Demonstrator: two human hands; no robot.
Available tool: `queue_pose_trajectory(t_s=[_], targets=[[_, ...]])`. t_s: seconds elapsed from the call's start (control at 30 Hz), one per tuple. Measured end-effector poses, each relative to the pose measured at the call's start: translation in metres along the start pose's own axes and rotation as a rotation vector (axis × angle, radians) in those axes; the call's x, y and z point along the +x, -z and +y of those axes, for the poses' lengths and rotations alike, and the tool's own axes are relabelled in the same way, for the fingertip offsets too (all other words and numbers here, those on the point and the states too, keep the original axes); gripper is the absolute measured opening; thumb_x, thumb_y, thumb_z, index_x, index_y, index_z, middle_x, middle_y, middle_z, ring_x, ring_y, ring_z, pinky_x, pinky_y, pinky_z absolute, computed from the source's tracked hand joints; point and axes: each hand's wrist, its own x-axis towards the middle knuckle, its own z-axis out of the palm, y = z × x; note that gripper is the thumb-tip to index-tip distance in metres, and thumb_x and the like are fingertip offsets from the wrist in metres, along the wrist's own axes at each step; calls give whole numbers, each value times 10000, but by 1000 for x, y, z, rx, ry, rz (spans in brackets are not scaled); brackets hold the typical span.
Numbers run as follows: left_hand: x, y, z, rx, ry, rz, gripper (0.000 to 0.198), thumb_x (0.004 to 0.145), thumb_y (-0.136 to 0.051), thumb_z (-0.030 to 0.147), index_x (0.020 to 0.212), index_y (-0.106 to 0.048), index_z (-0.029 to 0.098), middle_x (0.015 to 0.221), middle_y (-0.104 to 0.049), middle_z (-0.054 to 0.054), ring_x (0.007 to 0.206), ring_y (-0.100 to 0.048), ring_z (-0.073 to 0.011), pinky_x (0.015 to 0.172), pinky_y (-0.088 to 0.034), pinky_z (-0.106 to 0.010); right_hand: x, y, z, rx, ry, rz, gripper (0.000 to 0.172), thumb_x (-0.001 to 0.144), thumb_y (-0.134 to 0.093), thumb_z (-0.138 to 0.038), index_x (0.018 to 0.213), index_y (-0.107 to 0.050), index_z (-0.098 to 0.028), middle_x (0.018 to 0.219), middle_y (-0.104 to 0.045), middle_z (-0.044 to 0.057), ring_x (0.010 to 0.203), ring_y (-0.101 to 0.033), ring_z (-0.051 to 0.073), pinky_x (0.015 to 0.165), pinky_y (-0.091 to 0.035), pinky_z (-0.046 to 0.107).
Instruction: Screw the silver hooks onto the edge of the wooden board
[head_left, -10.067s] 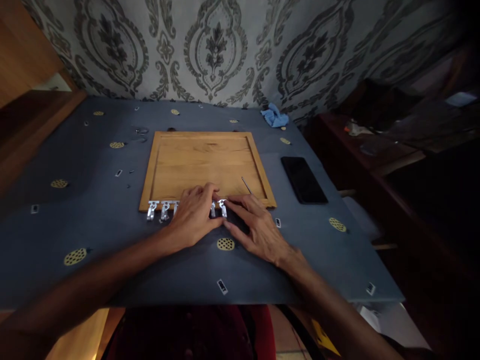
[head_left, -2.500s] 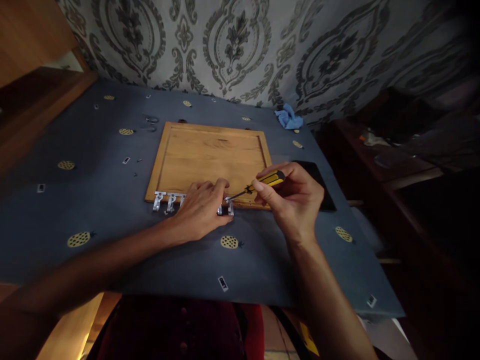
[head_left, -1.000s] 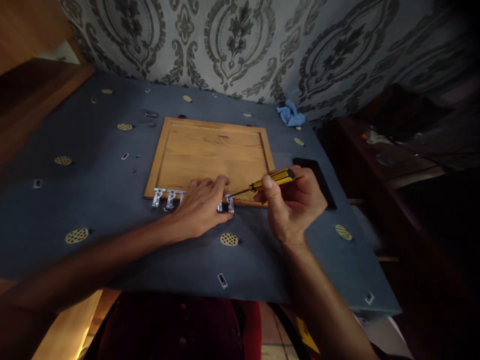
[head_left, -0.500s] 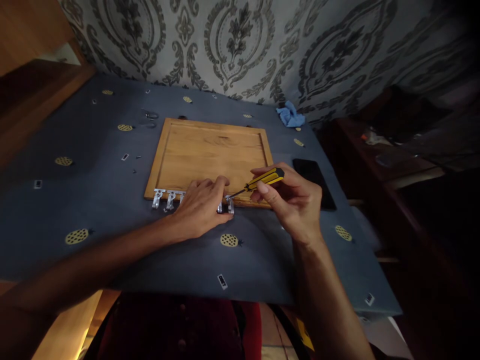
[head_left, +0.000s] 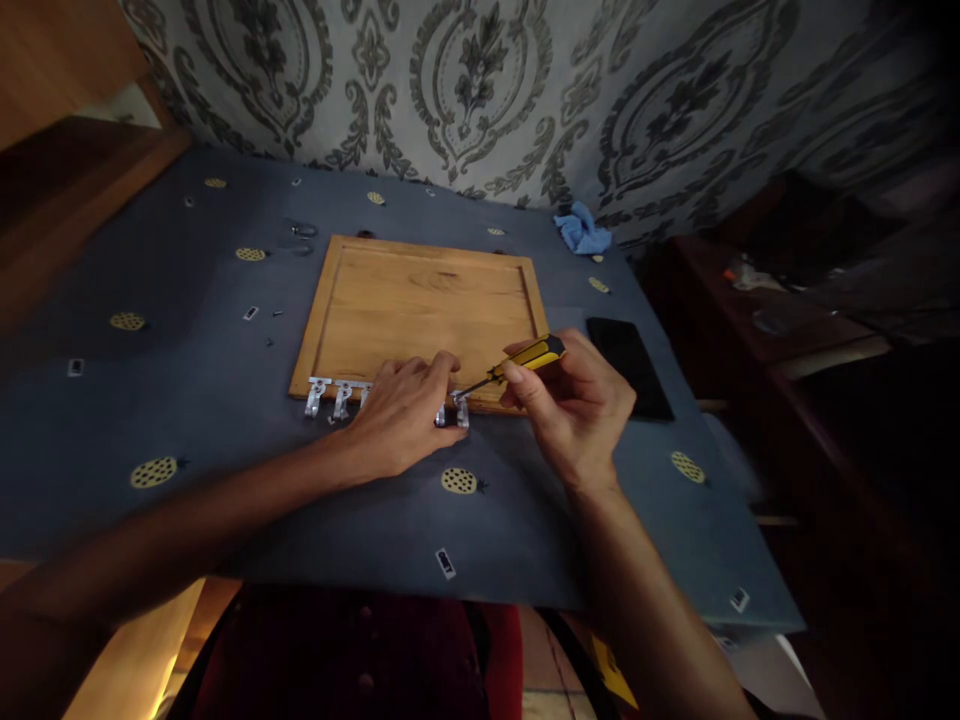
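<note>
Open tabletop (head_left: 187,420) left of wooden panel (head_left: 427,300), phone (head_left: 628,365) close right, wall (head_left: 480,90) behind

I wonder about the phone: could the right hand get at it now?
Probably yes. The phone lies uncovered just beside the right hand, nothing between them, but that hand holds the screwdriver.
</note>
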Motion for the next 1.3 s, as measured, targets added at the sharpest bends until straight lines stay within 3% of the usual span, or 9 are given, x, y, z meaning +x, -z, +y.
queue_pose_trajectory(t_s=[0.3, 0.47, 1.3], targets=[[1, 1, 1, 1, 6, -3, 531, 841, -755, 331, 1238, -434, 184, 1175, -686, -108, 1167, -606, -331, 972, -428, -466, -2, -1, 1, 60, -44, -12, 178, 880, -762, -387, 875, -696, -222, 834, -621, 12, 654, -624, 135, 504, -503, 252], [1, 2, 2, -3, 15, -22, 513, 843, -755, 331, 1221, -443, 181, 1200, -678, -117, 1169, -601, -327, 982, -423, -463, -2, -2, 2, 43, -28, 4, 165, 889, -755, -361, 860, -678, -218, 803, -606, -3, 604, -595, 120, 492, -484, 248], [1, 2, 1, -16, 21, -23, 515, 846, -738, 325, 1241, -439, 181, 1195, -682, -112, 1161, -606, -328, 973, -428, -478, -4, -16, 4, -90, -57, 169, 299, 907, -696, -364, 736, -497, -222, 675, -494, -32, 554, -483, 107, 486, -404, 245]])
